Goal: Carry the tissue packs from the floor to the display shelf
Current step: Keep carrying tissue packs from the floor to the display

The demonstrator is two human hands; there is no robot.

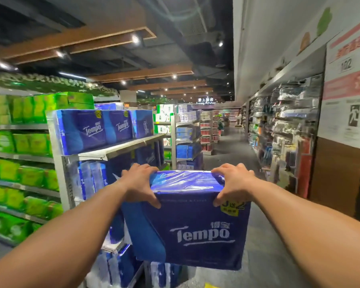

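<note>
A big blue Tempo tissue pack (193,225) is held up in front of me at chest height. My left hand (140,183) grips its top left edge, thumb on the front face. My right hand (233,181) grips the top right corner the same way. Just left of the pack stands the display shelf (121,149), an end unit with three matching blue packs (104,127) on its top board and more blue packs on the lower levels.
Green tissue packs (19,146) fill the long shelving at the left. An aisle (233,146) runs ahead, with hanging goods along the right wall (283,129) and further shelves (187,138) behind the display unit. A brown-panelled wall (339,173) stands close on my right.
</note>
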